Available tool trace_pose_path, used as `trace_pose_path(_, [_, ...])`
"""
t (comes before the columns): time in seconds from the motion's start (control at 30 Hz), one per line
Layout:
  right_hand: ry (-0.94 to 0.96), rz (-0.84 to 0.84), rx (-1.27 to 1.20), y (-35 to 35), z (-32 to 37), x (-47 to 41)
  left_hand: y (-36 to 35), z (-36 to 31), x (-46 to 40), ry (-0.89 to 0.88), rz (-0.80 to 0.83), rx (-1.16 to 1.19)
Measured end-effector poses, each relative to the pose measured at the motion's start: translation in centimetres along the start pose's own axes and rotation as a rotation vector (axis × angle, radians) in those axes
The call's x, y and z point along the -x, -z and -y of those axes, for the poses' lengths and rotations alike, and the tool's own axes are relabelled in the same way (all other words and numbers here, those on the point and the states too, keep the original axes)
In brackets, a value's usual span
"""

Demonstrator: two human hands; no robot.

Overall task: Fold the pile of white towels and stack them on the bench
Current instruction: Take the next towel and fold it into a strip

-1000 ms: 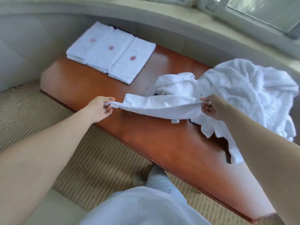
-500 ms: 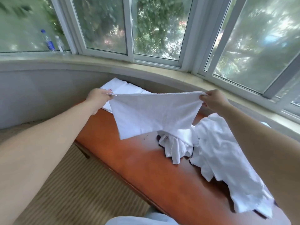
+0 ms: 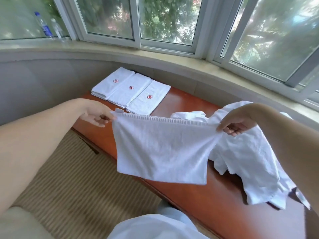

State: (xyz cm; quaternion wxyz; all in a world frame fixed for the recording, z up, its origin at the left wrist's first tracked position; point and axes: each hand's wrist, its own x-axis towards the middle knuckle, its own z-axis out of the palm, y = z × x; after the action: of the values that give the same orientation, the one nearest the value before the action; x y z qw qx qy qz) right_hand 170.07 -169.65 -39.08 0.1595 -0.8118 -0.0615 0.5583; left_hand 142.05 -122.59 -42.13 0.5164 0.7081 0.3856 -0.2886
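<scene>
A white towel [image 3: 162,152] hangs spread in the air above the front edge of the tabletop [image 3: 215,200], stretched flat between both hands. The left hand [image 3: 96,114] pinches its top left corner, thumb against curled fingers, where a small white label sticks up. The right hand [image 3: 236,123] pinches the top right corner the same way, the cloth bunching into creases just under that grip. The towel's top hem carries a ribbed, ladder-like woven band; below it the fabric is a soft, faintly nubbly terry (thin enough to drape in a loose rectangle, lower edge slanting down to the right).

Behind and to the right of the held towel, the pile of unfolded towels [image 3: 245,161] lies crumpled on the tabletop, all soft lumps and ragged corners, one edge spilling toward the front. At the far left end sit the folded towels [image 3: 131,90], three neat oblong stacks touching side by side, each with a small red flower-like emblem stitched on top.

The tabletop is glossy reddish-brown wood with a rounded edge. A ribbed beige carpet [image 3: 77,183] covers the floor, a curved stone sill [image 3: 155,54] runs under the windows, and two clear plastic bottles [image 3: 50,26] stand on it at far left
</scene>
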Motion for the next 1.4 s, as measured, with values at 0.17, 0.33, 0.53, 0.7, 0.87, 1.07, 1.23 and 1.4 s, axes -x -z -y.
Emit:
trace_pose_path(0.17, [-0.031,-0.147,0.048,-0.6,-2.4,-2.8,-3.7,-1.3,-2.1,0.022,-0.076,0.093])
trace_pose_path(0.33, [0.048,-0.355,-0.101,-5.1,-7.3,-9.4,-12.3,-1.5,-6.2,-0.012,-0.248,0.120])
trace_pose_path(0.53, [0.121,-0.620,-0.493,-10.7,-14.2,-14.7,-18.4,-0.5,-10.6,-0.041,-0.253,0.344])
trace_pose_path(0.7, [0.130,-0.535,-0.777,-12.7,-17.1,-14.7,-18.7,-0.1,-11.4,-0.060,-0.226,0.385])
trace_pose_path(0.87, [0.041,-0.539,-0.776,-15.7,-18.7,-15.2,-18.8,3.6,-11.7,-0.007,-0.272,0.312])
trace_pose_path(1.07, [-0.056,-0.454,-0.526,-20.9,-20.6,-16.0,-20.5,11.4,-12.7,0.062,-0.290,0.141])
trace_pose_path(1.23, [-0.109,-0.430,-0.403,-23.6,-20.5,-17.3,-21.7,14.7,-14.2,0.076,-0.314,0.027])
trace_pose_path(1.4, [-0.108,-0.445,-0.285,-24.8,-20.9,-17.8,-21.8,15.8,-15.7,0.082,-0.348,0.003])
